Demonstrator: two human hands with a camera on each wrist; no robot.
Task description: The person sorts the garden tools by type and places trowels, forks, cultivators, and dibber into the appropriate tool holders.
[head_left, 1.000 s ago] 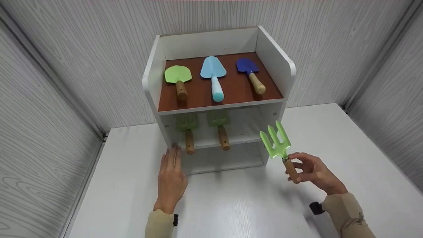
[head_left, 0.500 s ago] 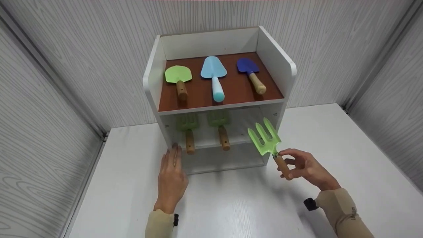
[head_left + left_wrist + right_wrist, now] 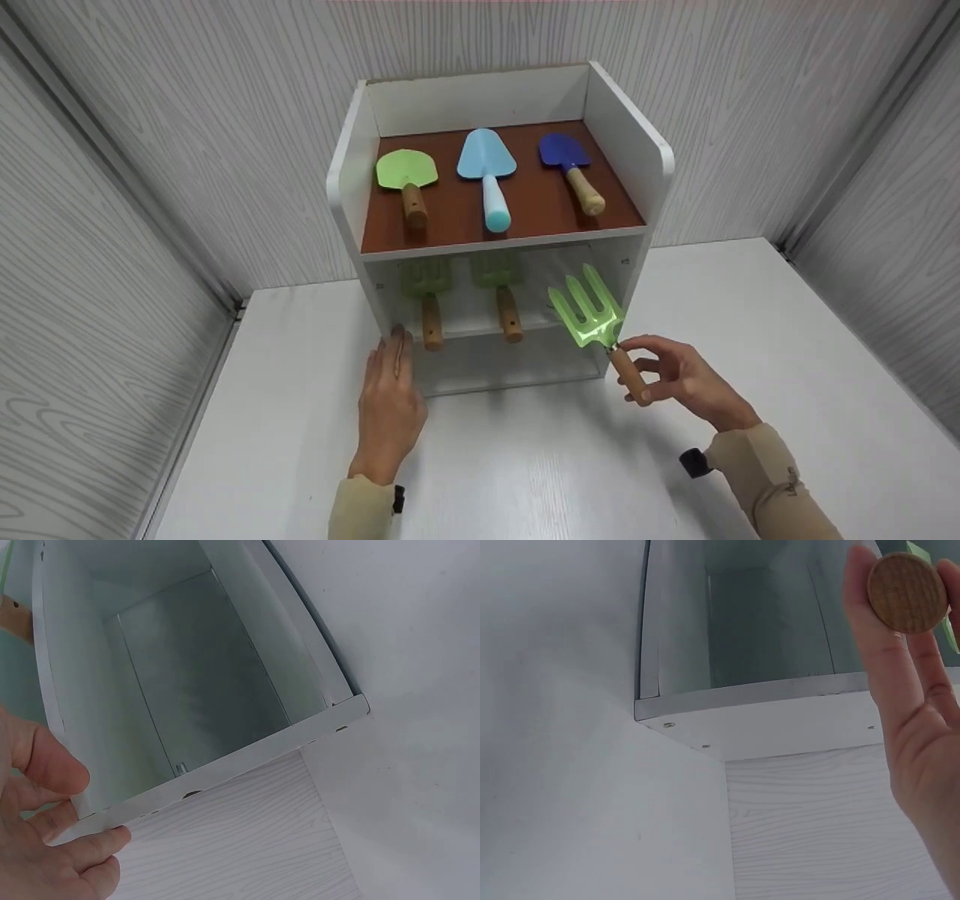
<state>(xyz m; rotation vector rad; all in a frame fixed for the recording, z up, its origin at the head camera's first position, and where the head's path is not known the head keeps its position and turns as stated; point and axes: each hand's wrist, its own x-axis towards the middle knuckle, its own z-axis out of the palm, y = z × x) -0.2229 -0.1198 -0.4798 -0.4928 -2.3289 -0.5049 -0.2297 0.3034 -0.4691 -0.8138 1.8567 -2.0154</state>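
Note:
In the head view my right hand [image 3: 697,381] pinches the wooden handle of a green three-pronged hand fork [image 3: 598,328], its tines pointing up and left before the right part of the middle shelf. The right wrist view shows the handle end [image 3: 907,592] between thumb and fingers. My left hand [image 3: 391,416] holds the left side edge of a white shelf unit [image 3: 502,247], thumb [image 3: 60,765] on the inner side and fingertips on the outer. On the middle shelf lie two more green hand forks, a left one [image 3: 432,321] and a right one [image 3: 509,313], handles overhanging.
The brown top shelf [image 3: 450,217] carries a green trowel [image 3: 406,169], a light blue trowel [image 3: 486,156] and a dark blue trowel [image 3: 563,150]. Below the forks is a bottom compartment [image 3: 517,360]. The unit stands on a white table [image 3: 495,465] between grey wood-grain walls [image 3: 225,97].
My right hand has moved left and slightly up with the hand fork, bringing its tines in front of the middle shelf's right side. The left hand stays on the shelf unit.

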